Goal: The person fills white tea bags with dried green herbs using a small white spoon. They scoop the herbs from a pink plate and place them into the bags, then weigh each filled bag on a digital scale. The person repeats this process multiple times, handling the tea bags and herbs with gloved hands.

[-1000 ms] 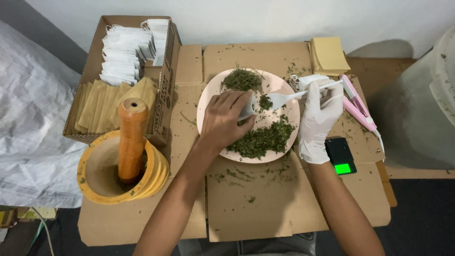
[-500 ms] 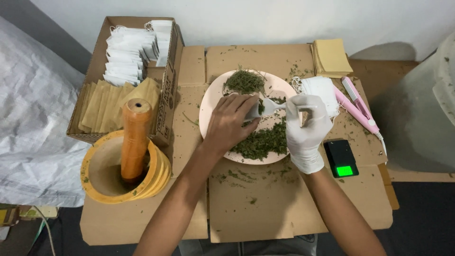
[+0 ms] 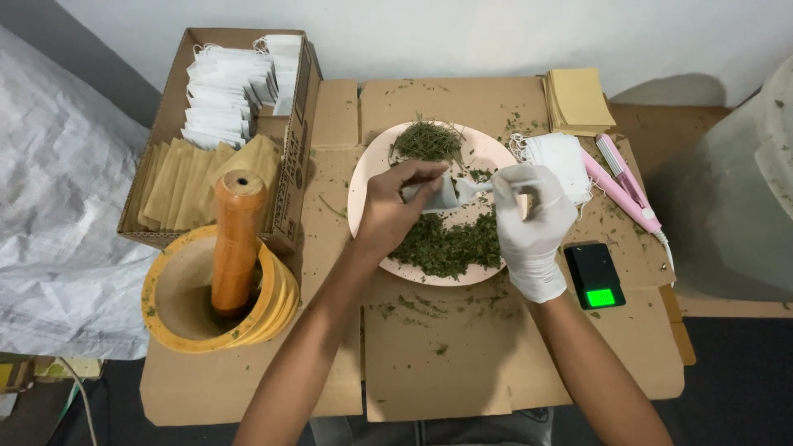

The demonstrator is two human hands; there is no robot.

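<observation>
We see bare left hand (image 3: 395, 211) over pink plate (image 3: 363, 177), fingers pinched on small white sachet (image 3: 436, 196). Gloved right hand (image 3: 529, 219) closed round white spoon (image 3: 477, 189), spoon tip at sachet mouth. Chopped green herbs (image 3: 450, 246) just below fingertips; stemmy pile (image 3: 425, 140) above them. Black scale (image 3: 596, 275) beside right wrist.

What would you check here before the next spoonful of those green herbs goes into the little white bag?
1. Small white bag held by the left hand over the plate: ok.
2. Bag mouth open: cannot tell.
3. White spoon in the gloved right hand, its tip at the bag: ok.
4. Herbs left on the plate: ok.
5. Cardboard free of spilled bits: not ok.
6. Scale display lit: ok.
</observation>
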